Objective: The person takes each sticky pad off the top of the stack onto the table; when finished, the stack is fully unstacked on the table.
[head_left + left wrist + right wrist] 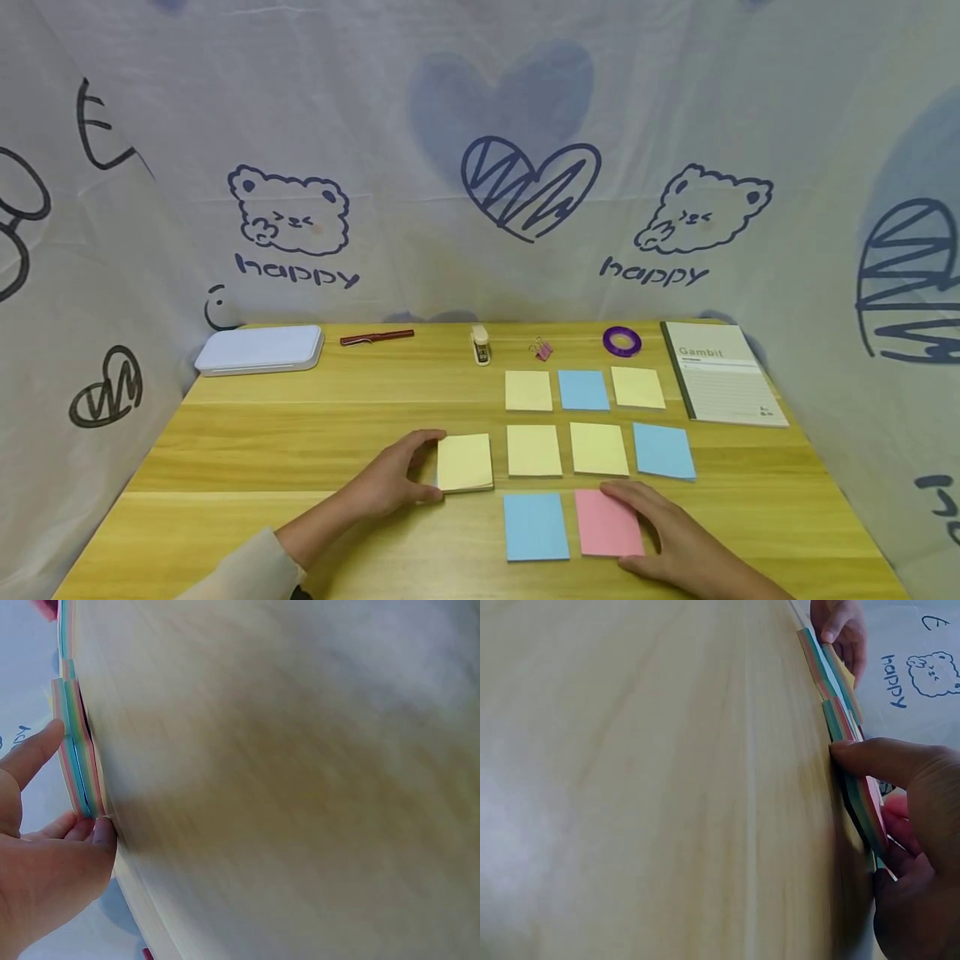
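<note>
Left hand (393, 479) grips the yellow note pad (465, 462) by its left edge; right hand (671, 533) lies flat on the pink note (606, 523)

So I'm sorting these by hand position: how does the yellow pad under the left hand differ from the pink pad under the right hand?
The yellow pad lies in the middle row, farther from the person; the pink pad lies in the nearest row beside a blue pad. The left hand grips the yellow pad's left edge with thumb and fingers; the right hand rests on the pink pad's right side. Both lie flat on the wooden table and look alike in size.
</note>
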`<state>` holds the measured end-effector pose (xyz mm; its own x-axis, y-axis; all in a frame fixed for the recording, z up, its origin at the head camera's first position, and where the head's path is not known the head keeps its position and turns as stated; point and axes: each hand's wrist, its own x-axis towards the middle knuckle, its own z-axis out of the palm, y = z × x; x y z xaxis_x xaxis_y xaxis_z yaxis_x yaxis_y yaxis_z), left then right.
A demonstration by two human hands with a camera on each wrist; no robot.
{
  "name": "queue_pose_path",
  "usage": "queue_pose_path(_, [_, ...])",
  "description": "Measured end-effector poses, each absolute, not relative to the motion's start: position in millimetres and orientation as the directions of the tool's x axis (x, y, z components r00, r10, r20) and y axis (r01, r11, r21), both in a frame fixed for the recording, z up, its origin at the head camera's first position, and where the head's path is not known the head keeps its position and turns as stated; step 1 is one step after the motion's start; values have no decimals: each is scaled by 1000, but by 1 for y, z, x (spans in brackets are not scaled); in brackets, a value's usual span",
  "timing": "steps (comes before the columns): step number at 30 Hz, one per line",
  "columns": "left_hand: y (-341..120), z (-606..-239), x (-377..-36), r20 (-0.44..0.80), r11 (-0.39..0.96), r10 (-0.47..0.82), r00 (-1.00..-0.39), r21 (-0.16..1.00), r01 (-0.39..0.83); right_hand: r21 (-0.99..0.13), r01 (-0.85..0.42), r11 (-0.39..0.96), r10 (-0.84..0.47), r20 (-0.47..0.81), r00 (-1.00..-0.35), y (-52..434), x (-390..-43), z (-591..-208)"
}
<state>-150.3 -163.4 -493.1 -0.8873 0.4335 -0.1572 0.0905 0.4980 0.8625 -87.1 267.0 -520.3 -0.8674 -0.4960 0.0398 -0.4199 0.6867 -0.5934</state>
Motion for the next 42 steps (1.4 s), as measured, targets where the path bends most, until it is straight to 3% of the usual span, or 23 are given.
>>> queue_pose_path(8, [-164, -493, -150, -155, 493, 439, -885, 865, 94, -555, -466, 689, -509, 88, -856, 262, -89, -506])
queue_pose_path(19, [-165, -493, -150, -154, 500, 440, -885, 861, 99, -662, -497, 561, -602, 85, -794, 215, -125, -481])
queue_pose_path(31, [-164, -493, -150, -150, 489, 442, -884, 867, 97, -694, -503, 515, -677, 31, -735, 141, -174, -491])
queue_pose_path(42, [-165, -494, -151, -138, 487, 454, -880, 865, 116, -697, -523, 491, -739, -16, -673, 98, -188, -496])
